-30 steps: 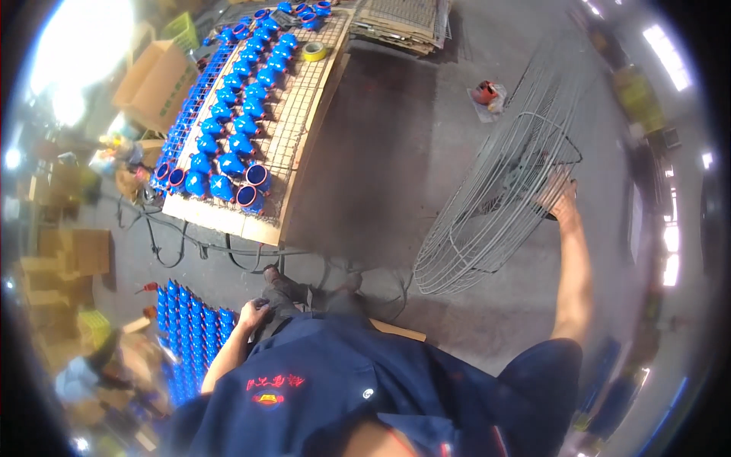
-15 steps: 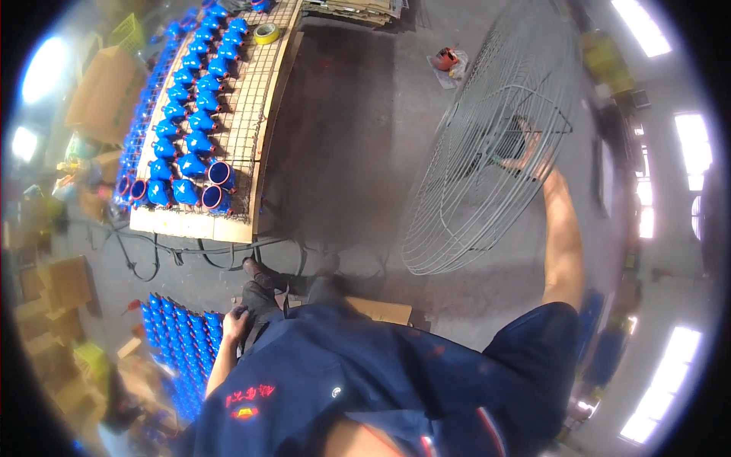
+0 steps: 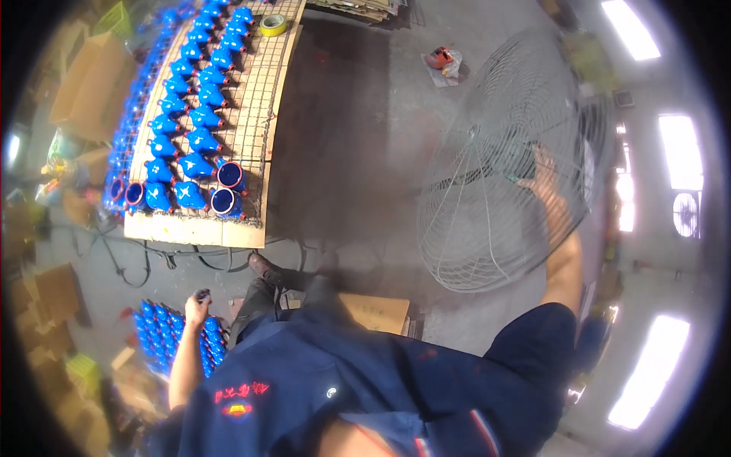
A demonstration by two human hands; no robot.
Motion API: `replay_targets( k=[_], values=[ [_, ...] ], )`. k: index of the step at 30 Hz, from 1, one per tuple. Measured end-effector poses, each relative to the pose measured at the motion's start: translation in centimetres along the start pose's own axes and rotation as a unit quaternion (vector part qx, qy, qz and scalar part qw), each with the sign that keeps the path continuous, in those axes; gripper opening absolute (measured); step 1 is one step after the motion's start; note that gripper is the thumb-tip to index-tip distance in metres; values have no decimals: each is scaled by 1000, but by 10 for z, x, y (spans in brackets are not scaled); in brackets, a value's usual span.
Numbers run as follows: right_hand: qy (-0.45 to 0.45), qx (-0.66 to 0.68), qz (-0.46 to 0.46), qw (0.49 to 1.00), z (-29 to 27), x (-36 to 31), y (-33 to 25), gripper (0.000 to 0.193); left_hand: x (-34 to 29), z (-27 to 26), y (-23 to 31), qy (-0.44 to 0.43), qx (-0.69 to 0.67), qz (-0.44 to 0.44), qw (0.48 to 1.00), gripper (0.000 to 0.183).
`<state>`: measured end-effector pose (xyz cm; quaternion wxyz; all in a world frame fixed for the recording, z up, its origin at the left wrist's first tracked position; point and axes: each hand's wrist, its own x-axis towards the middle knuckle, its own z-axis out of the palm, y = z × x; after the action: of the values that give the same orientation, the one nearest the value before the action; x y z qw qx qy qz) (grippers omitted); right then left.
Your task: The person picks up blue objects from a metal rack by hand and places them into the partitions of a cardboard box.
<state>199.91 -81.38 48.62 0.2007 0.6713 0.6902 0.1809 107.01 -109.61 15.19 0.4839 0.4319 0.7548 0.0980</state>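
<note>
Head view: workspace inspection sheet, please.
Surface: wooden board under wire mesh.
Items: blue pieces in rows on the mesh, more at lower left; fan-like wire cage at right.
Clutter: yellow tape roll near the mesh's right edge; red item on the floor, kind unclear.
Left hand: holds small dark object, kind unclear.
Right hand: fingers at the cage's middle, grip unclear.
Cables: dark cables below the board's near edge.
Surroundings: cardboard boxes left, bright panels right.

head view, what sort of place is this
Probably a workshop or factory floor: rows of glossy blue parts on a mesh-topped table, cardboard boxes at the left, and a large wire-caged fan at the right hand.
</note>
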Motion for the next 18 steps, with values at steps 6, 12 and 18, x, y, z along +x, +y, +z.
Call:
replay_targets(
  k=[6,12,18],
  values=[
    [-9,90,-68,994,-14,13,-14,120,-32,-9,-15,43,2,-70,997,33],
    [-11,196,-82,977,-36,23,-23,116,-58,58,-42,-66,-88,-77,991,38],
    [85,310,-40,946,-30,-40,-6,101,-75,71,26,-102,31,-60,993,40]
  ],
)
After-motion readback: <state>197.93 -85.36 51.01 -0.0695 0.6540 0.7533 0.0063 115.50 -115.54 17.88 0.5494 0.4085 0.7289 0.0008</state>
